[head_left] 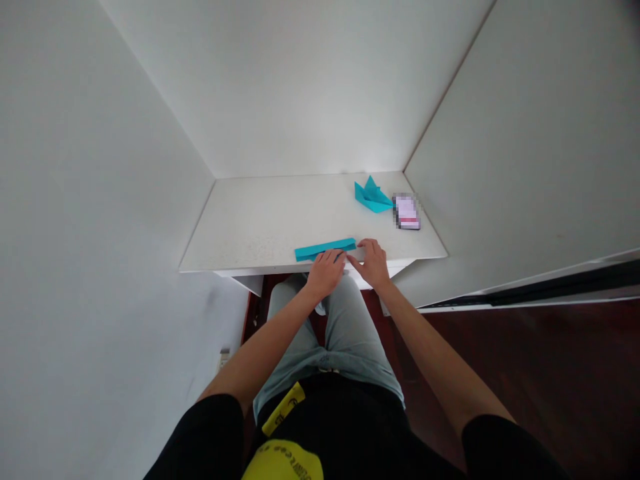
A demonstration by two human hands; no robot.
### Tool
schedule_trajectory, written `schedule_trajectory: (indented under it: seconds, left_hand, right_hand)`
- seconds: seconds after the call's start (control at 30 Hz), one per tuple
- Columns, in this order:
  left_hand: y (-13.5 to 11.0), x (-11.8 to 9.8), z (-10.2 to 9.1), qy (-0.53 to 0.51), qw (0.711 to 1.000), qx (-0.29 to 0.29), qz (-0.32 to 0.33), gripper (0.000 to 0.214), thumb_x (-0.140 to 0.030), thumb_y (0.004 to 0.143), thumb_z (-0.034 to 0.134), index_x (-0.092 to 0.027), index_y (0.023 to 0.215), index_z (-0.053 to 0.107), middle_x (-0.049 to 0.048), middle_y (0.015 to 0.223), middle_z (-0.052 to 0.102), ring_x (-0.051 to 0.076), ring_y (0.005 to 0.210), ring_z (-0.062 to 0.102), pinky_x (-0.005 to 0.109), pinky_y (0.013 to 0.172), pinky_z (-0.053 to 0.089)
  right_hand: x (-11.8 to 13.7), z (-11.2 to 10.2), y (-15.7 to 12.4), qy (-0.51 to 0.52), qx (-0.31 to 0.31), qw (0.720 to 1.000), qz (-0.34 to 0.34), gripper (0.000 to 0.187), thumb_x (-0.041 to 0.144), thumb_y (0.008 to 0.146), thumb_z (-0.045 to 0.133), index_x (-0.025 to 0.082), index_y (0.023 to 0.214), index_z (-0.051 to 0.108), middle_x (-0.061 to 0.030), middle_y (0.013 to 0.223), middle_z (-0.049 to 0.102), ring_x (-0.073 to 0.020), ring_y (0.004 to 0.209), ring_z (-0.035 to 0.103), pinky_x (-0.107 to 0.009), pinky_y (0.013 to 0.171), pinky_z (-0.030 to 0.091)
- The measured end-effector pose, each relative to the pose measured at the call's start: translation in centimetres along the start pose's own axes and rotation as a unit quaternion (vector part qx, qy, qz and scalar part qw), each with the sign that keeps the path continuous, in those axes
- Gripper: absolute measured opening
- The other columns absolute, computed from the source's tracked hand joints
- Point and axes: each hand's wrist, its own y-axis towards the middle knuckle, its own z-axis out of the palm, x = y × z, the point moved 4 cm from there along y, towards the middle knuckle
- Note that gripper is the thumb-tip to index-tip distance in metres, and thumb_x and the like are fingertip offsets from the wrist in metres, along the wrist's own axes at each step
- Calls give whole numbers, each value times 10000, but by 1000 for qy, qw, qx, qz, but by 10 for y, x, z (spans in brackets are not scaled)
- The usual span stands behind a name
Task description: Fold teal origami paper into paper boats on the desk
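Note:
A long strip of folded blue paper (324, 248) lies along the front part of the white desk, slightly tilted. My left hand (326, 272) is closed at its near edge, fingers bent onto the paper and covering part of its lower side. By the strip's right end is my right hand (373, 265), thumb and forefinger apart. The right thumb reaches close to the left fingertips; whether it touches the paper I cannot tell. Farther back on the right sits a blue folded paper boat (373, 196).
A phone-like device (407, 211), partly pixelated, lies right of the boat, near its tip. The white desk (260, 213) is bounded by walls at left and back and a white panel (525, 147) at right. My legs are under its front edge.

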Motion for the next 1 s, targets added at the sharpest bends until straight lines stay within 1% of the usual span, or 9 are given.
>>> schedule_trajectory:
  seconds: [0.13, 0.23, 0.33, 0.43, 0.57, 0.7, 0.83, 0.9, 1.0]
  left_hand:
    - [13, 12, 0, -20, 999, -14, -46, 430, -302, 1133, 455, -201, 1516, 622, 139, 1595, 630, 314, 1462, 557, 478, 1214, 407]
    - [19, 19, -4, -26, 998, -1, -62, 413, -324, 1142, 437, -223, 1484, 646, 137, 1488, 686, 319, 1383, 600, 479, 1158, 435]
    - [22, 26, -6, -22, 998, 13, -64, 409, -325, 1149, 423, -240, 1471, 661, 136, 1370, 714, 315, 1295, 629, 472, 1086, 459]
    - [27, 33, -6, -29, 998, 13, -61, 323, -307, 1127, 496, -262, 1323, 748, 119, 1322, 714, 296, 1256, 640, 456, 1053, 470]
    - [36, 42, -3, -84, 993, -18, -82, 155, -234, 1023, 675, -267, 1121, 789, 89, 1406, 697, 289, 1320, 629, 458, 1093, 467]
    - [40, 47, 1, -132, 985, -33, -106, 152, -190, 1020, 666, -262, 1104, 770, 75, 1358, 731, 271, 1311, 643, 459, 1132, 464]
    - [36, 55, 5, -149, 978, -43, -138, 185, -221, 1001, 705, -243, 1169, 778, 114, 1299, 702, 300, 1279, 628, 466, 1120, 481]
    - [35, 60, 6, -161, 976, -26, -142, 218, -256, 992, 734, -227, 1204, 774, 123, 1263, 701, 307, 1247, 630, 469, 1105, 491]
    - [34, 64, 5, -186, 975, 11, -120, 234, -261, 985, 752, -209, 1213, 761, 81, 1096, 732, 259, 1098, 676, 411, 1028, 531]
  right_hand:
    - [7, 3, -8, -21, 50, 997, -46, 365, 432, 1102, 539, 243, 1392, 654, -144, 1518, 683, -333, 1405, 610, -522, 1162, 436]
    - [10, 2, -14, -30, 78, 993, -85, 406, 423, 1118, 518, 249, 1466, 636, -124, 1601, 649, -313, 1508, 554, -526, 1220, 390]
    - [8, -1, -15, -28, 81, 993, -84, 467, 465, 1118, 524, 240, 1518, 609, -137, 1616, 638, -311, 1495, 575, -513, 1203, 418]
    - [8, -2, -12, -26, 91, 991, -97, 527, 492, 1121, 523, 245, 1585, 563, -129, 1627, 632, -309, 1485, 591, -506, 1195, 432]
    - [10, 1, -6, -34, 119, 985, -124, 550, 506, 1105, 564, 258, 1595, 572, -113, 1632, 633, -323, 1540, 544, -523, 1219, 405]
    - [14, 2, -7, -37, 131, 981, -136, 515, 479, 1080, 615, 254, 1543, 633, -121, 1575, 676, -330, 1484, 578, -520, 1201, 412]
    - [12, -2, -7, -40, 130, 981, -138, 479, 492, 1077, 629, 244, 1481, 698, -142, 1427, 741, -346, 1341, 620, -496, 1106, 461]
    - [6, -4, -2, -39, 122, 984, -126, 468, 495, 1071, 642, 251, 1462, 720, -143, 1372, 754, -351, 1295, 620, -491, 1066, 475]
    - [-3, -6, 7, -18, 143, 980, -135, 399, 472, 1065, 657, 275, 1393, 771, -130, 1359, 748, -336, 1245, 644, -484, 1041, 499]
